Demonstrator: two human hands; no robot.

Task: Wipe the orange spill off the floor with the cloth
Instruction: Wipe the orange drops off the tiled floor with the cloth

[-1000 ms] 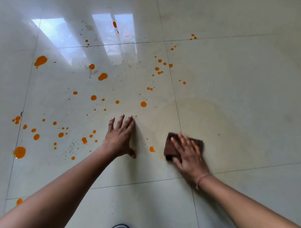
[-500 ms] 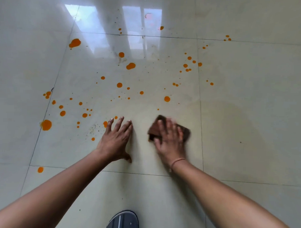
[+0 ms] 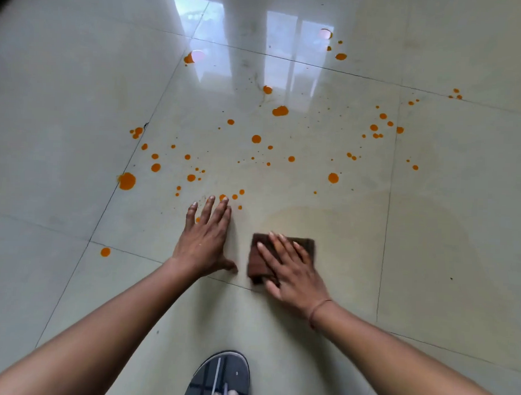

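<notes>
Your folded dark brown cloth [image 3: 281, 254] lies flat on the glossy pale tiled floor [image 3: 428, 262], pinned under your right hand [image 3: 292, 269], fingers spread. It looks soft and limp; press through the palm. Your left hand [image 3: 204, 242] braces open beside it, orange droplets [image 3: 280, 111] beyond.

No readable text, labels, brand names, numbers or signs appear anywhere in this view. The glossy floor tiles [image 3: 428, 262], the dark brown cloth [image 3: 258, 262] and the grey sandal [image 3: 220, 373] at the bottom edge all carry no lettering that can be made out.
</notes>
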